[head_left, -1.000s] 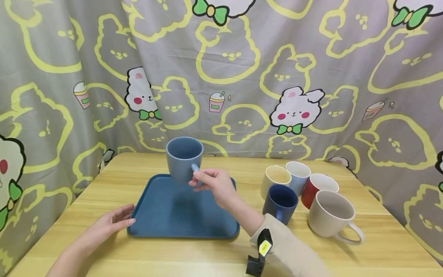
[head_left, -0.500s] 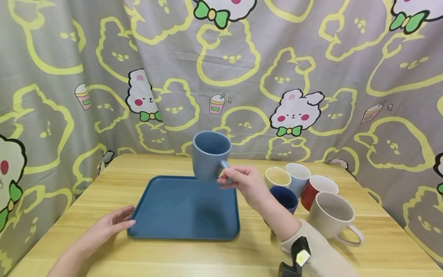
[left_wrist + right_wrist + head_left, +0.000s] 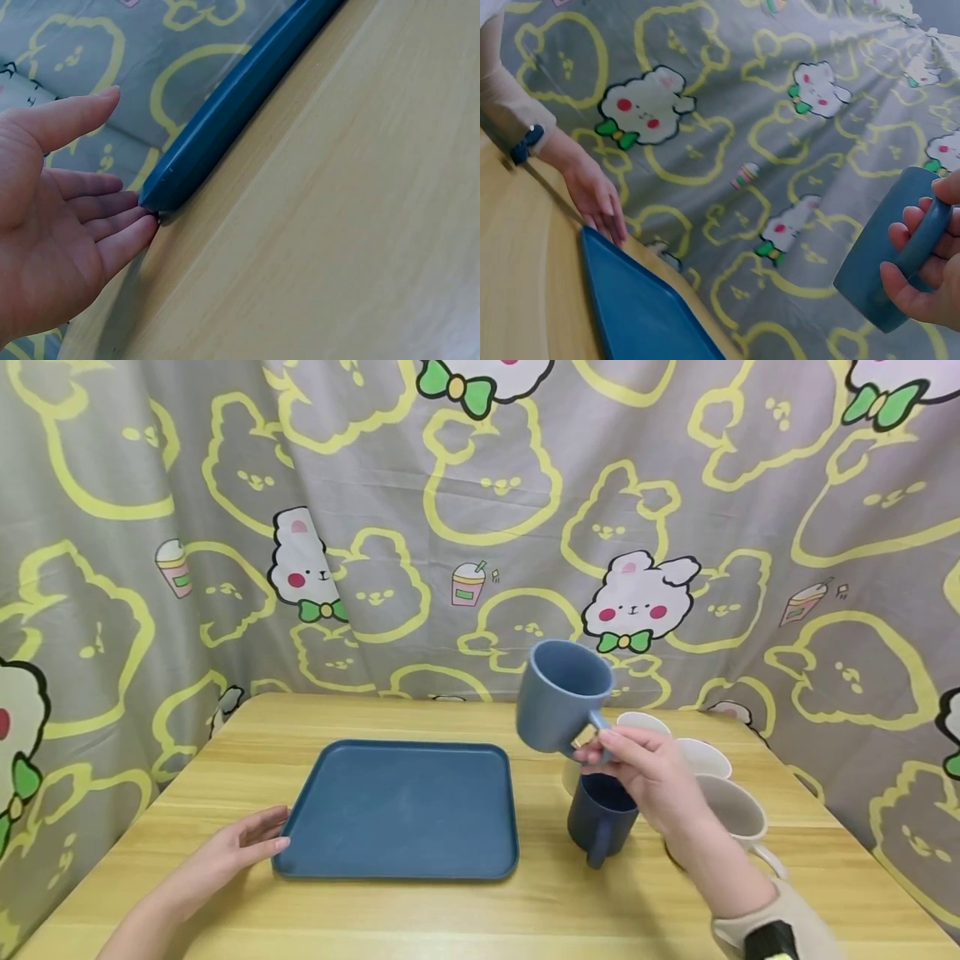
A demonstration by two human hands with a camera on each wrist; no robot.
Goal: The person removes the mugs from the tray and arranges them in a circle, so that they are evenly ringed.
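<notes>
My right hand [image 3: 660,777] grips the handle of a grey-blue mug [image 3: 555,702], held tilted in the air above the cups on the right. In the right wrist view, fingers curl through the handle of that mug [image 3: 892,255]. Below it a dark navy mug [image 3: 602,818] stands on the table, its handle toward me. My left hand [image 3: 236,856] lies at the left edge of a blue rectangular tray [image 3: 397,810]. Seen from the left wrist, the hand [image 3: 60,202] has its fingers extended, fingertips at the corner of the tray [image 3: 217,127].
Behind my right hand stand a pale blue cup [image 3: 643,722], a white-lined cup [image 3: 705,758] and a large beige mug [image 3: 731,806], partly hidden. A cream cup [image 3: 572,774] is mostly covered by the held mug. A patterned curtain [image 3: 495,510] hangs behind the wooden table [image 3: 420,918].
My right hand has carried the grey-blue mug rightward from over the tray to over the cups, and the mug has tilted. The left hand and tray have stayed in place.
</notes>
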